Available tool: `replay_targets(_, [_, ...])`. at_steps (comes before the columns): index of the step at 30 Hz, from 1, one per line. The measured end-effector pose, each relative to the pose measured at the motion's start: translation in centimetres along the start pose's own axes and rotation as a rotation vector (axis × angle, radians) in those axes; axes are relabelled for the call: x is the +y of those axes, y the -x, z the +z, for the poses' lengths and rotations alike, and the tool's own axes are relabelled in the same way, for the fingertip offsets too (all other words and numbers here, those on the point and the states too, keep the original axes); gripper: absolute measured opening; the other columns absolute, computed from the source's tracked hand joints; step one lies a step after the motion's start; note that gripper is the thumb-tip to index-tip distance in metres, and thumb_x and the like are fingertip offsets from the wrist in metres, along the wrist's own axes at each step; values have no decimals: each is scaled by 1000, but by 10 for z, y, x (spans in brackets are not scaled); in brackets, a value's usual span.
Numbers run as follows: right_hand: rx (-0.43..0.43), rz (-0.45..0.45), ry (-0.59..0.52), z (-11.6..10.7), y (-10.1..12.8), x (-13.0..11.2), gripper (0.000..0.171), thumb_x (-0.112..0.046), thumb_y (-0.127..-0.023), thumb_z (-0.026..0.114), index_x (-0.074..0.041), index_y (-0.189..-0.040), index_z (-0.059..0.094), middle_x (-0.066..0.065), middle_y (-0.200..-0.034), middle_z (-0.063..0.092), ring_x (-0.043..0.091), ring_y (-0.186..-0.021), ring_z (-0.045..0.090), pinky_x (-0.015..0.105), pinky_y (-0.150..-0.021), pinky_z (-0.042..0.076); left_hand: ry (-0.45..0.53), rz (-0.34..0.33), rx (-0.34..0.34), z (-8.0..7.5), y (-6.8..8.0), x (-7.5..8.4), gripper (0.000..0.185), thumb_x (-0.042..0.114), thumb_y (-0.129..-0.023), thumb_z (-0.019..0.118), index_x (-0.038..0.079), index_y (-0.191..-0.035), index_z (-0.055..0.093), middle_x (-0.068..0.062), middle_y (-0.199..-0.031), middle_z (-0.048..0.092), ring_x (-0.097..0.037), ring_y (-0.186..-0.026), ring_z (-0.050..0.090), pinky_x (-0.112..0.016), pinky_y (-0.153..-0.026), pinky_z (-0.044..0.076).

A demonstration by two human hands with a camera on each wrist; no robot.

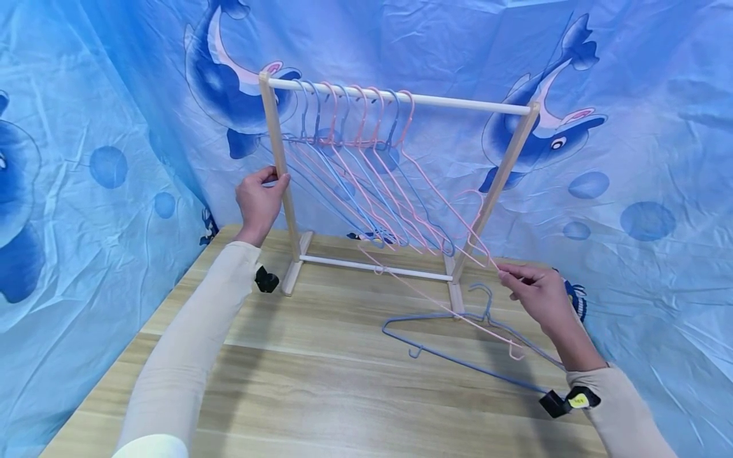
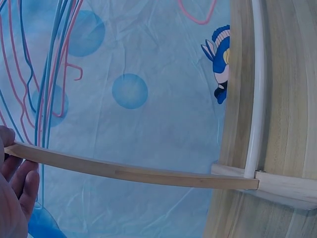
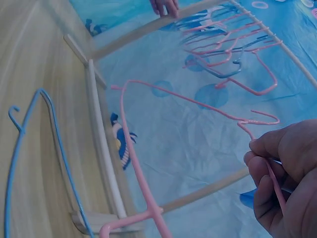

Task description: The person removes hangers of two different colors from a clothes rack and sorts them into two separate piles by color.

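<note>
My left hand grips the left wooden post of a small clothes rack, with thumb and fingers on either side of it. In the right hand, a pink clothes hanger is pinched by one sloping arm, in front of the rack's right side. Its hook points up and left, and its long bottom bar slants down over the table. Several pink and blue hangers hang close together from the white top rod, left of its middle. The right palm partly hides the held wire.
On the wooden table lies a blue hanger, below the right hand and partly behind the right forearm. A white lower bar joins the rack's two feet. Blue dolphin-print cloth surrounds the table at the back and sides.
</note>
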State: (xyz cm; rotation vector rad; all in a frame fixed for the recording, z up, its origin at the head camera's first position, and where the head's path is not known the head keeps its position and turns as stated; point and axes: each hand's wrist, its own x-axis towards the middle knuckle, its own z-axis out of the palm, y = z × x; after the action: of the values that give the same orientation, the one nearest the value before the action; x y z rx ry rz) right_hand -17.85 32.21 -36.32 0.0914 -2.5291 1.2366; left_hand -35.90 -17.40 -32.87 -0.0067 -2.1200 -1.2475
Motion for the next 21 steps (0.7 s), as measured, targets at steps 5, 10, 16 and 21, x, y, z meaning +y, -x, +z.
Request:
replay_targets(5, [-46, 61, -90, 11, 0, 5, 33, -21, -99, 70, 0, -125, 72, -15, -97, 74, 5, -73, 63, 24, -60, 57, -9, -3, 3, 0, 0, 0, 37, 40, -97, 70, 12, -120, 78, -9, -110, 77, -23, -96, 74, -38, -79, 59])
replay_targets(10, [-101, 154, -225, 23, 1, 11, 37, -20, -100, 69, 3, -128, 69, -16, -87, 71, 8, -67, 60, 22, -58, 53, -6, 3, 4, 0, 0, 1, 36, 38, -97, 70, 12, -120, 77, -10, -110, 77, -24, -96, 74, -39, -79, 59])
replay_targets(16, [-136, 238, -363, 39, 2, 20, 14, -18, -99, 70, -22, -108, 80, -8, -78, 71, 8, -60, 57, 21, -56, 49, -4, 9, 7, 1, 0, 2, 35, 37, -97, 71, 11, -120, 77, -10, -109, 77, -25, -96, 74, -40, -79, 59])
replay_targets(21, [-162, 256, -425, 54, 3, 22, 22, -14, -99, 69, -6, -118, 77, -9, -74, 71, 6, -58, 55, 20, -54, 48, -7, 5, 11, 1, 0, 1, 35, 36, -98, 70, 11, -120, 78, -10, -109, 77, -25, -95, 74, -40, -79, 59])
